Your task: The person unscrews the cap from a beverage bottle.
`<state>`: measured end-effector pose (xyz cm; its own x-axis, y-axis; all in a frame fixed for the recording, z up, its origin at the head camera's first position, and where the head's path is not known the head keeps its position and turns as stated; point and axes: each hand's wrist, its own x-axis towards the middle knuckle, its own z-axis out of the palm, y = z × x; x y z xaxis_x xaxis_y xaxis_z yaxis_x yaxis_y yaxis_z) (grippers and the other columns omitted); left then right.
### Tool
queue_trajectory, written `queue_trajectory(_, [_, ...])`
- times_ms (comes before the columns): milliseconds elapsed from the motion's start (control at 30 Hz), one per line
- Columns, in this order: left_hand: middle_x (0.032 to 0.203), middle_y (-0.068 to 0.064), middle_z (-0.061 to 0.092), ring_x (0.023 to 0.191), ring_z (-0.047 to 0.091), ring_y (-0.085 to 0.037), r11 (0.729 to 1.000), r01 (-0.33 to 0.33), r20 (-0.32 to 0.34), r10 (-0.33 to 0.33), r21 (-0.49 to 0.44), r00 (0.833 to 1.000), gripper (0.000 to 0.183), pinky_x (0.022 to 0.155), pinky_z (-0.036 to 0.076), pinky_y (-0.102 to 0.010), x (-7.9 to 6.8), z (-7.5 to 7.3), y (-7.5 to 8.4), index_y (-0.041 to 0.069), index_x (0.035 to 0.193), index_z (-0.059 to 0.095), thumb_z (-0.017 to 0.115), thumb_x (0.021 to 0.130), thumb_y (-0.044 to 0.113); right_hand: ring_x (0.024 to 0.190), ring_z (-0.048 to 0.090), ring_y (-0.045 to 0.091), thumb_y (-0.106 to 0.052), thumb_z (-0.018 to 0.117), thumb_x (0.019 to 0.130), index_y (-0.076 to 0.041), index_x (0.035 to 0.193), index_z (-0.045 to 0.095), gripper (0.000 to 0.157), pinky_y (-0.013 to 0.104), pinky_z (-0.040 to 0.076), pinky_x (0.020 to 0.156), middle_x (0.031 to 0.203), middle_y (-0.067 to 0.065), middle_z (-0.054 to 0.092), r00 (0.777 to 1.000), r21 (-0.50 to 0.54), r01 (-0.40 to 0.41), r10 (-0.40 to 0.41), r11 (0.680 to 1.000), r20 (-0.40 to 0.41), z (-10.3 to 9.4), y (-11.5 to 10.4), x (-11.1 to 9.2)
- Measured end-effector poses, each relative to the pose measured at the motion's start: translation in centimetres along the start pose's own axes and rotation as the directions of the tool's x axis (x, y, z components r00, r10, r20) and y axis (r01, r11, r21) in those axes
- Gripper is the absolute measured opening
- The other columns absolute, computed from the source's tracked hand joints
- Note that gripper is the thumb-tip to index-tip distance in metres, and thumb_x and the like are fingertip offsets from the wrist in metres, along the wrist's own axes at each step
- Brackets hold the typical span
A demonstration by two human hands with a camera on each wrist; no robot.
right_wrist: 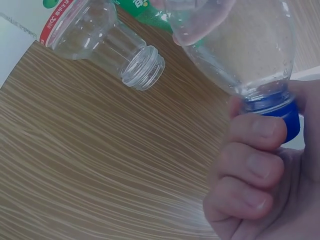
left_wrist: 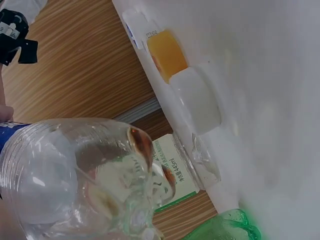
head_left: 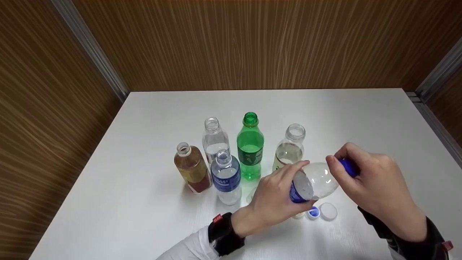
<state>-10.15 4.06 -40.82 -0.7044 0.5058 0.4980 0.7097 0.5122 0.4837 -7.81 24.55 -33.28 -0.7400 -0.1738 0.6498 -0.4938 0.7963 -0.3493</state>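
Note:
My left hand (head_left: pixel 276 196) grips a clear plastic bottle (head_left: pixel 321 180) with a blue label, tilted over the table with its neck toward the right. Thumb and fingers of my right hand (head_left: pixel 379 184) pinch the blue cap (right_wrist: pixel 289 122) on that bottle's neck; in the right wrist view the cap sits over the mouth. Below the bottle lie a white cap (head_left: pixel 328 211), a blue-and-white cap (head_left: pixel 313 212) and an orange cap (left_wrist: pixel 167 55), which my left hand partly hides in the head view. Liquid with a foamy surface cannot be told for sure inside the bottle.
Several uncapped bottles stand upright left of and behind my hands: an amber one (head_left: pixel 193 168), a clear one (head_left: pixel 215 141), a blue-labelled one (head_left: pixel 226 177), a green one (head_left: pixel 250 144) and a wide-mouthed one (head_left: pixel 290 148). Wood-grain panels (head_left: pixel 252 43) border the white table (head_left: pixel 151 119).

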Motion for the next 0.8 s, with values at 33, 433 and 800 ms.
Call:
queue_trajectory(33, [0.130,-0.004,0.074,0.113,0.075,-0.014,1.000,-0.003,0.000,0.003,0.002,1.000,0.085,0.093,0.059,-0.017,-0.05,0.02,-0.05,0.011,0.148,0.052,0.092,0.078,0.038,0.050,0.028,-0.010,-0.006,0.075,0.084,-0.009,0.078,0.065,0.012,0.014,0.025,0.042,0.054,-0.010,0.046,1.000,-0.006,-0.007,0.007,1.000,0.000,0.07,-0.05,0.00])
queue_trajectory(433, [0.134,-0.006,0.073,0.118,0.074,-0.016,1.000,0.000,0.039,0.001,-0.019,0.999,0.084,0.095,0.060,-0.020,0.13,-0.71,-0.08,0.011,0.149,0.052,0.091,0.080,0.039,0.054,0.027,-0.012,0.000,0.070,0.081,-0.006,0.076,0.057,0.015,0.013,0.022,0.042,0.056,-0.006,0.048,0.994,0.049,-0.002,0.008,0.999,-0.111,0.68,-0.30,-0.06])
queue_trajectory(800, [0.135,-0.004,0.073,0.118,0.074,-0.015,1.000,-0.013,0.056,0.011,0.024,0.998,0.081,0.096,0.060,-0.020,0.48,-0.87,-0.39,0.013,0.149,0.054,0.090,0.081,0.040,0.049,0.030,-0.009,-0.004,0.063,0.092,-0.010,0.072,0.057,0.021,0.017,0.024,0.042,0.055,-0.005,0.050,0.982,0.026,-0.171,0.172,0.985,-0.075,0.34,-0.67,-0.04])
